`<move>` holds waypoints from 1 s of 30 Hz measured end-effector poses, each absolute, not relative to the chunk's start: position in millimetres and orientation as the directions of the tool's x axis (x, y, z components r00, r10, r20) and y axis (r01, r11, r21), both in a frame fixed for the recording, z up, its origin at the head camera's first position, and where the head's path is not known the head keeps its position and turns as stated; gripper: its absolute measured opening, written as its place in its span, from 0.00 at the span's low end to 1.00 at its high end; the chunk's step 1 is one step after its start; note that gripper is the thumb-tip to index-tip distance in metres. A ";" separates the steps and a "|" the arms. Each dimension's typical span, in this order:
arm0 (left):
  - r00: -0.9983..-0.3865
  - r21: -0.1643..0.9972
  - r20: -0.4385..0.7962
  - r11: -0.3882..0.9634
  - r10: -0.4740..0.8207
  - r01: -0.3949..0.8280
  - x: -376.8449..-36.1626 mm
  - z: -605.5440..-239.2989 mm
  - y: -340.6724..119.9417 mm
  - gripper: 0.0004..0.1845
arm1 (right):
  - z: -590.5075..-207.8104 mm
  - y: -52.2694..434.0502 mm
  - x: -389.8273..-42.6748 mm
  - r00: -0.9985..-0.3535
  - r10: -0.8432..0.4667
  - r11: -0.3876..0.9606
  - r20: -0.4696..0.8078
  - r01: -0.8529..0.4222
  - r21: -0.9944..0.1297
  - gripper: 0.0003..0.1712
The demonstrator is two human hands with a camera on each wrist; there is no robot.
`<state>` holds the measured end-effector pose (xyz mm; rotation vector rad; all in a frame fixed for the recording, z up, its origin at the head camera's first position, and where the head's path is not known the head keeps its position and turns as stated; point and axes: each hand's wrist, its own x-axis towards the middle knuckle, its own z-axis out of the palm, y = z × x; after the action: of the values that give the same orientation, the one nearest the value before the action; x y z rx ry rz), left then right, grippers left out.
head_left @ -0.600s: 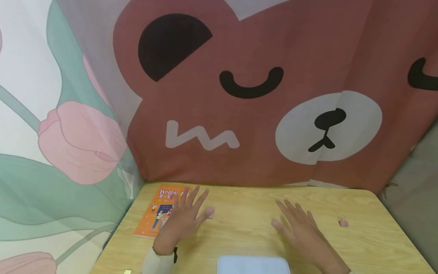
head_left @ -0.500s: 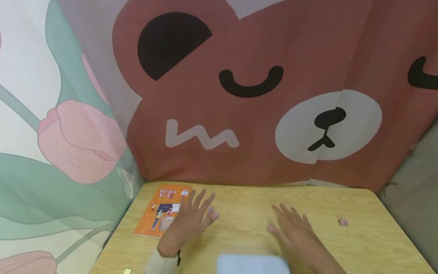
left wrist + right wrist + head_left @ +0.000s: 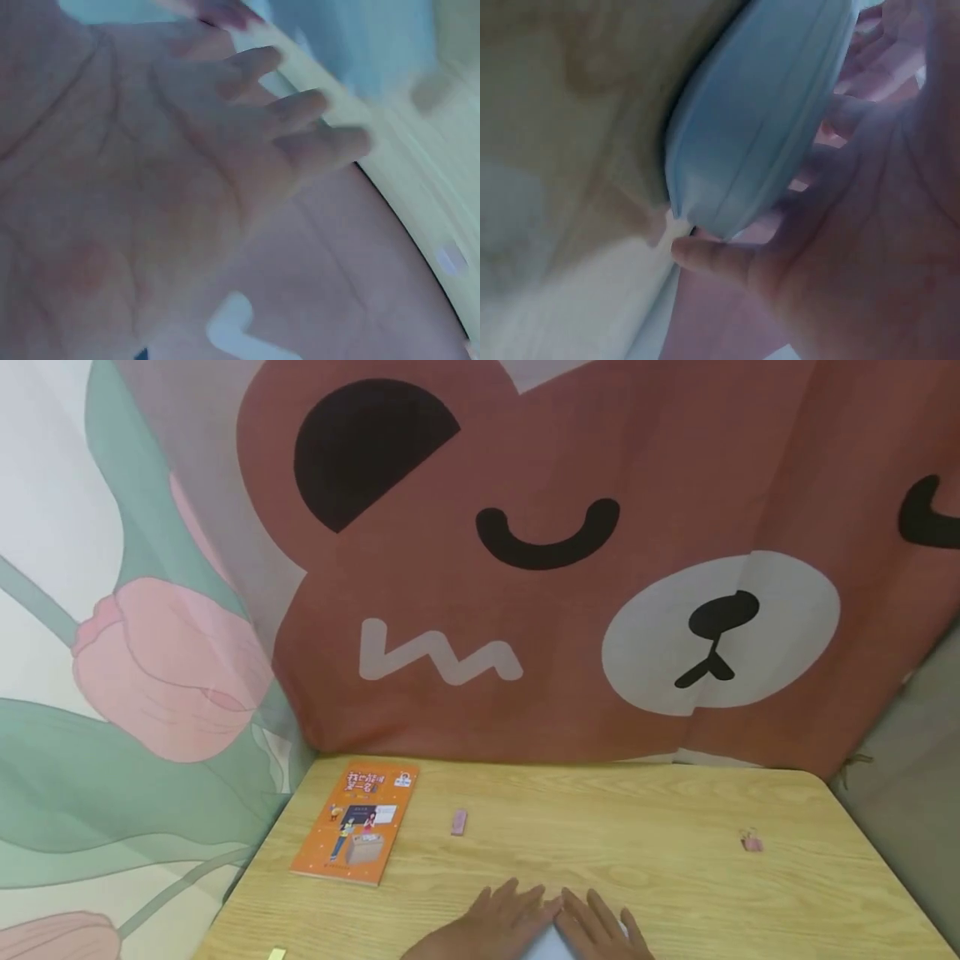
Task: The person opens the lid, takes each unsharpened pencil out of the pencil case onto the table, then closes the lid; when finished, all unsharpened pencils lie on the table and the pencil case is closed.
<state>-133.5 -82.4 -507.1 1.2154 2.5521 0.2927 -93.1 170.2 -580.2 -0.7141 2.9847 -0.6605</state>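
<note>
The pale blue box [image 3: 551, 943] lies directly under both hands at the near edge of the surface [image 3: 600, 852], the left hand [image 3: 491, 927] and right hand [image 3: 600, 931] equally near, their straight, slightly spread fingers [image 3: 705, 255] resting on it, fingertips meeting above.

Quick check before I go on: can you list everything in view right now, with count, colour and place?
Book: one, orange cover, far left of the table, lying flat.
Small flat piece: one, pink, on the table right of the book.
Small clip-like item: one, pink, far right of the table; too small to tell more.
Small tab: one, yellowish, near left edge of the table.
Box: one, pale blue, at the near edge, mostly under the hands.
Table: one, light wood.
Curtain: brown bear print behind, tulip print on the left.
Left hand: fingers straight, resting on the box.
Right hand: fingers straight, resting on the box, beside the left.
</note>
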 end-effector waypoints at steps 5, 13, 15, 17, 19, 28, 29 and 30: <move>-0.600 0.333 -0.256 0.652 0.758 0.681 -121.3 -522.9 -74.8 0.50 | -592.2 169.9 -94.7 -0.889 -0.456 0.827 0.051 -0.443 -0.347 0.57; -0.584 0.223 -0.161 0.606 0.795 0.764 -124.3 -520.5 -76.8 0.52 | -591.7 171.8 -96.0 -0.905 -0.421 0.821 0.060 -0.409 -0.398 0.58; -0.584 0.183 -0.131 0.599 0.801 0.780 -124.8 -515.7 -78.8 0.51 | -592.0 174.2 -95.0 -0.905 -0.412 0.804 0.109 -0.417 -0.425 0.57; -0.584 0.151 -0.095 0.591 0.806 0.792 -126.0 -512.3 -80.8 0.49 | -591.2 177.3 -93.7 -0.901 -0.405 0.780 0.156 -0.430 -0.455 0.55; -0.573 0.108 -0.061 0.576 0.817 0.810 -127.7 -509.0 -83.0 0.47 | -588.9 180.7 -92.7 -0.895 -0.412 0.753 0.170 -0.440 -0.490 0.54; -0.548 0.087 0.051 0.543 0.835 0.835 -136.0 -498.1 -87.6 0.46 | -566.5 191.3 -103.0 -0.836 -0.528 0.755 0.145 -0.541 -0.371 0.57; -0.547 0.086 0.056 0.542 0.835 0.836 -137.0 -497.7 -88.0 0.46 | -564.0 191.8 -105.0 -0.836 -0.532 0.757 0.132 -0.540 -0.367 0.57; -0.544 0.079 0.057 0.539 0.837 0.839 -138.4 -497.7 -88.3 0.46 | -561.5 192.2 -106.6 -0.840 -0.532 0.758 0.109 -0.529 -0.381 0.57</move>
<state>-138.4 -88.3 -497.7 1.5067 2.7669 0.1526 -106.6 192.2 -561.5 -0.8872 2.9397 -0.6349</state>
